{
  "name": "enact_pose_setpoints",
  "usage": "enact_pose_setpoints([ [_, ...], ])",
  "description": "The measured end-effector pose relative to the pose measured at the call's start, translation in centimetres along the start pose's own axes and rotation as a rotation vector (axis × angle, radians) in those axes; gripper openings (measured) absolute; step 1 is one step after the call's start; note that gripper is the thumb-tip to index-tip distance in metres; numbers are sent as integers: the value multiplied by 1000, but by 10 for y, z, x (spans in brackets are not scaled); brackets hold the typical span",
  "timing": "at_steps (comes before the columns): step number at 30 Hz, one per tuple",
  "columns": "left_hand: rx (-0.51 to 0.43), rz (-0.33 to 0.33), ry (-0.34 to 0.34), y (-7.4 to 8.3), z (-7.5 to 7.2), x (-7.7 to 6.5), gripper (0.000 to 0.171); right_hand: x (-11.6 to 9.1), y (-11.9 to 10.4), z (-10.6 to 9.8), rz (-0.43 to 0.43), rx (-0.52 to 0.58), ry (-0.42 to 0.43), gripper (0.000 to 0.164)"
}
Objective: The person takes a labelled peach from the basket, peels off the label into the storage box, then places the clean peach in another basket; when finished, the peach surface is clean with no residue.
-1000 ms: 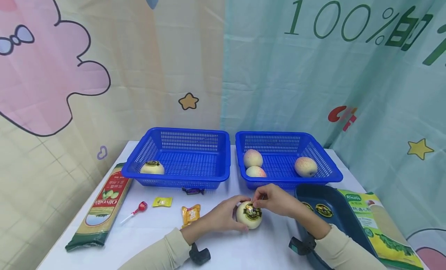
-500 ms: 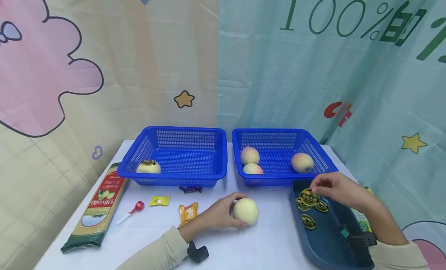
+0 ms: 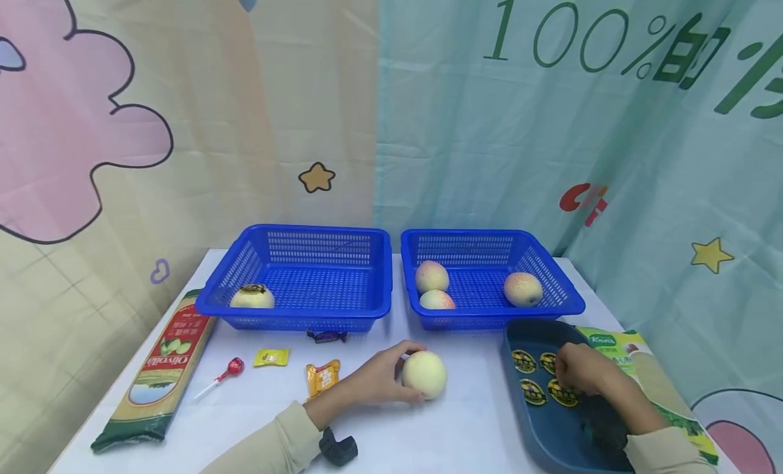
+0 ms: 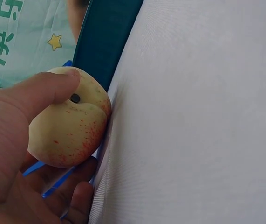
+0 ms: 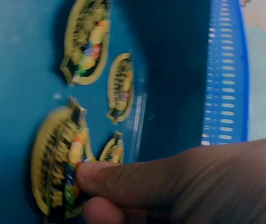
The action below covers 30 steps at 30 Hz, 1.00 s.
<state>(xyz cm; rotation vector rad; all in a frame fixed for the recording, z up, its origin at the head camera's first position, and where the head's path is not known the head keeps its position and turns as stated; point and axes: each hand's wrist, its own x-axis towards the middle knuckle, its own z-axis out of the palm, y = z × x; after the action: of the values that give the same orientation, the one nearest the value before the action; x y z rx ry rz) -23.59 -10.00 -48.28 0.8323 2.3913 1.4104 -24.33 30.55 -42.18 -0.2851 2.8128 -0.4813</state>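
Note:
My left hand (image 3: 387, 377) grips a pale peach (image 3: 425, 375) at table level, thumb near its dark stem spot in the left wrist view. Red speckles show on the side of the peach (image 4: 70, 135) facing that camera. At the right, my right hand (image 3: 584, 370) is down inside a dark blue tray (image 3: 538, 433). Its thumb and curled fingers pinch the edge of a black-and-gold oval sticker (image 3: 561, 393), blurred in the right wrist view. Several similar stickers, such as one sticker (image 3: 533, 392), lie on the tray bottom beside it.
Behind stand two blue baskets, the left basket (image 3: 300, 317) with one stickered peach (image 3: 252, 297), the right basket (image 3: 489, 316) with three peaches. Left lie a pasta bag (image 3: 160, 372), lollipop (image 3: 231, 368), yellow candy (image 3: 272, 357), orange packet (image 3: 322, 377) and purple candy (image 3: 327, 336). A Knorr bag (image 3: 657, 379) lies right.
My right hand has taken the sticker from the peach, carried it right and lowered it into the tray. The left hand keeps its hold on the peach, now bare on the visible side.

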Motion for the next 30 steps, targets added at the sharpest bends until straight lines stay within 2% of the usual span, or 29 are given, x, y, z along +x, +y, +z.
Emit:
enact_pose_setpoints([
  [8,20,12,0,-2,-2,0,78,3,-9,3,58,-184,44,20],
  [10,24,19,-1,-3,-3,1,77,3,-10,1,67,-186,49,23],
  [12,48,36,-9,-2,-4,1,77,2,-8,-5,20,-80,43,24],
  [15,102,79,-34,2,-8,2,77,0,0,-26,-118,200,43,20],
  [17,131,121,-44,10,-12,3,77,2,5,-43,-219,325,120,22],
  [19,135,170,-42,24,-18,7,76,8,11,-60,-260,333,237,39],
  [21,127,225,-21,42,-27,17,76,16,19,-71,-231,287,332,57],
  [22,118,253,-4,53,-32,23,76,21,24,-76,-206,251,344,65],
  [24,103,300,37,73,-45,39,75,33,36,-82,-162,211,301,76],
  [26,94,321,78,92,-57,58,75,41,46,-84,-127,203,232,81],
  [30,128,294,109,116,-77,102,76,49,62,-80,-121,240,156,80],
])
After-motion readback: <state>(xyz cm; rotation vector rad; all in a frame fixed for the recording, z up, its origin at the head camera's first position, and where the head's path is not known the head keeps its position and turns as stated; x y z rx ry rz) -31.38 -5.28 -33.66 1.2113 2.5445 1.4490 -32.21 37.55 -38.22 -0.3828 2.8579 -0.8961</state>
